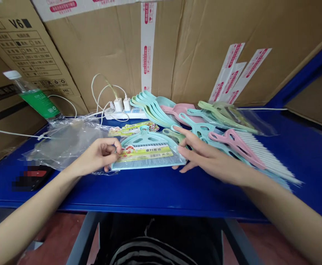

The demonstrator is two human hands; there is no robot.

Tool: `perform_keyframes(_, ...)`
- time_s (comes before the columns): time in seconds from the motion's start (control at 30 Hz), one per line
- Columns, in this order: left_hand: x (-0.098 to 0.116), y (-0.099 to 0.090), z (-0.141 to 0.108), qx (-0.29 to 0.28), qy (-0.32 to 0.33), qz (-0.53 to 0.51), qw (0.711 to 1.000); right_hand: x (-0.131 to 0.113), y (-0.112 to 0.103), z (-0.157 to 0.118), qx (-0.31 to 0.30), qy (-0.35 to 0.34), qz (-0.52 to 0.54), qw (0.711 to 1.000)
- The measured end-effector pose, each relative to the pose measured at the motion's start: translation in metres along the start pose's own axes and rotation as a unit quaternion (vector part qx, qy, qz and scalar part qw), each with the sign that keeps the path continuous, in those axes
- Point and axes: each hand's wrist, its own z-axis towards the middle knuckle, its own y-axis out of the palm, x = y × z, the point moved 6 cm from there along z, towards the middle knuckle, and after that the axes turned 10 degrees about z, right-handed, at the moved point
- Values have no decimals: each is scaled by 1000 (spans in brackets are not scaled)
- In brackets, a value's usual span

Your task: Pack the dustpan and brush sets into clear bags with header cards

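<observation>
A light-blue dustpan-and-brush set (147,139) is held tilted up in front of me, over the blue table. It looks wrapped in a clear plastic bag, and a yellow label card (161,150) lies across its bristles. My left hand (104,154) pinches the set's left edge between thumb and curled fingers. At the right edge is my right hand (198,152), its fingers spread and a fingertip touching the wrapped corner. Behind the set lie more yellow label cards (139,127). Clear plastic bags (69,141) are piled to the left of my left hand.
Blue dustpans (155,108), a pink dustpan (188,110) and loose brushes, one a pink brush (238,147), lie at the right. A green bagged set (227,114) is behind. A power strip (125,113), bottle (38,97) and phone (36,176) are leftward; cardboard stands behind.
</observation>
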Motion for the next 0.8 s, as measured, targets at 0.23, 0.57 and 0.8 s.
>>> perform_keyframes(0.23,20,13,-12,129,54,-21,990,31,38,-39,164,-122,329,922)
perform_keyframes(0.57,58,52,-46,66,403,179,895,24,37,-39,270,-134,307,903)
perform_keyframes(0.8,51,46,-39,95,380,234,890,-8,-112,-66,435,-109,134,884)
